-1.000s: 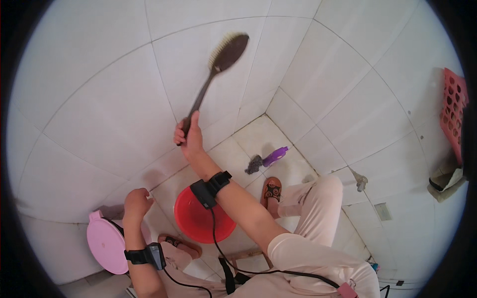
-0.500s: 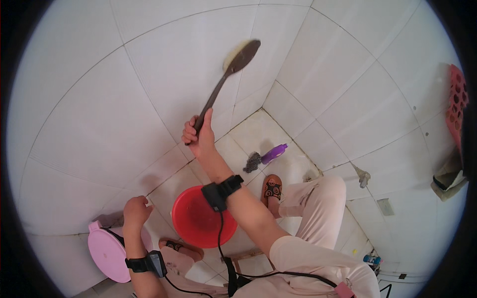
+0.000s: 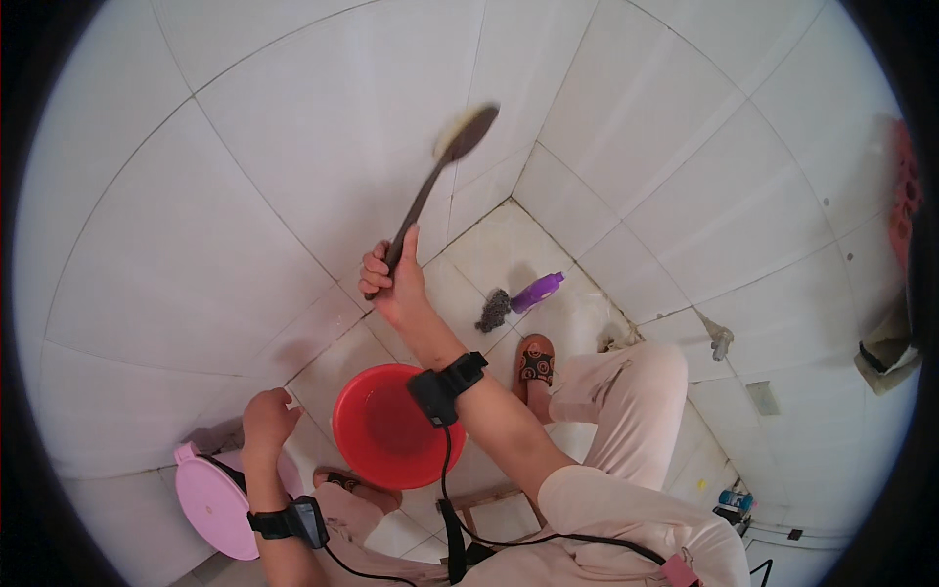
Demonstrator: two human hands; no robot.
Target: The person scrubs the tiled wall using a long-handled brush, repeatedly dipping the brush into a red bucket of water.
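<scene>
My right hand [image 3: 395,281] is wrapped round the dark brown handle of a long-handled scrub brush [image 3: 423,199]. The pale bristles face the white tiled wall and seem to press on it, with the brush head slightly blurred. My left hand [image 3: 271,421] hangs beside the wall at the lower left, above a pink lidded bin [image 3: 215,499]. Its fingers are loosely curled, thumb and finger apart, with nothing seen in them. A red basin [image 3: 377,470] holding some water stands on the floor between my arms.
A purple bottle [image 3: 538,293] lies beside a dark grey mesh scrubber [image 3: 494,310] near the floor corner. My slippered foot [image 3: 534,362] is just below them. A tap [image 3: 722,344] juts from the right wall, and a red holed item [image 3: 904,196] hangs at far right. Cables run from my wrist straps.
The brush and my right hand have moved a little lower in the picture, the brush head shifting down along the wall. The view has tilted slightly. My left hand stays in place.
</scene>
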